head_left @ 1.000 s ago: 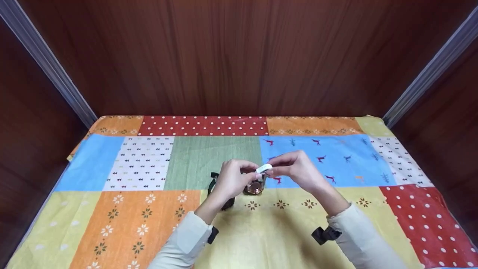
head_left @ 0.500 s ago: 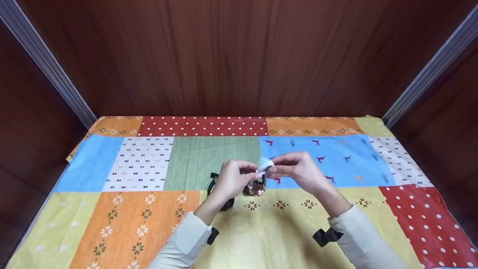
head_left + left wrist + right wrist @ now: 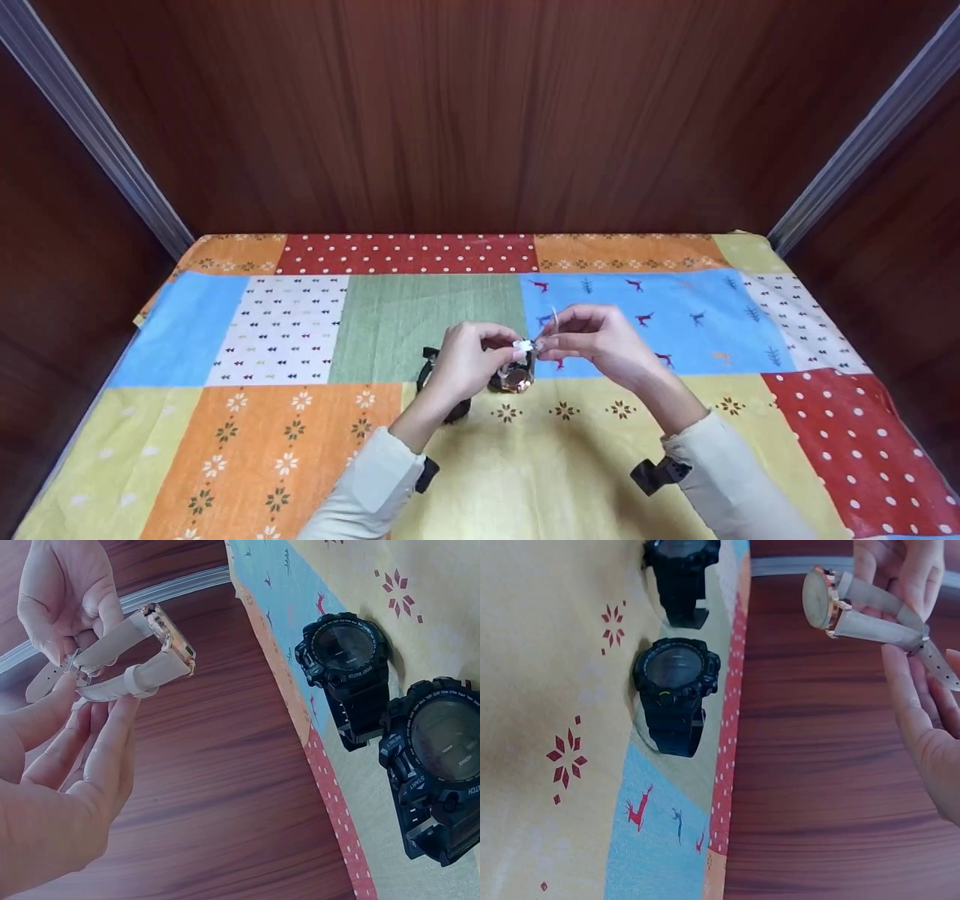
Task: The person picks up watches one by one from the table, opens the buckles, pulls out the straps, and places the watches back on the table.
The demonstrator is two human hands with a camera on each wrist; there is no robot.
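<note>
A wristwatch with a pale strap and a rose-gold case (image 3: 517, 380) hangs between both hands, its strap looped round and threaded at the buckle. My left hand (image 3: 472, 361) pinches the strap beside the buckle between thumb and fingers. From the other side my right hand (image 3: 604, 345) pinches the strap by the buckle, and the strap's free end (image 3: 555, 319) sticks up past its fingertips. In the left wrist view the watch strap (image 3: 112, 649) shows a keeper loop (image 3: 135, 681) near the case. The right wrist view shows the round dial (image 3: 817, 598) side-on and holes in the strap tip (image 3: 939, 667).
Two black digital sports watches stand on the patchwork tablecloth (image 3: 285, 450): one watch (image 3: 345, 649) and a second watch (image 3: 446, 742), both partly behind my left hand in the head view. Brown wood-grain panels (image 3: 480, 112) enclose the back and sides.
The strap's pale free end has swung up and to the right, from lying across between the fingertips to standing edge-on by the right fingers. Both hands have stayed almost in place.
</note>
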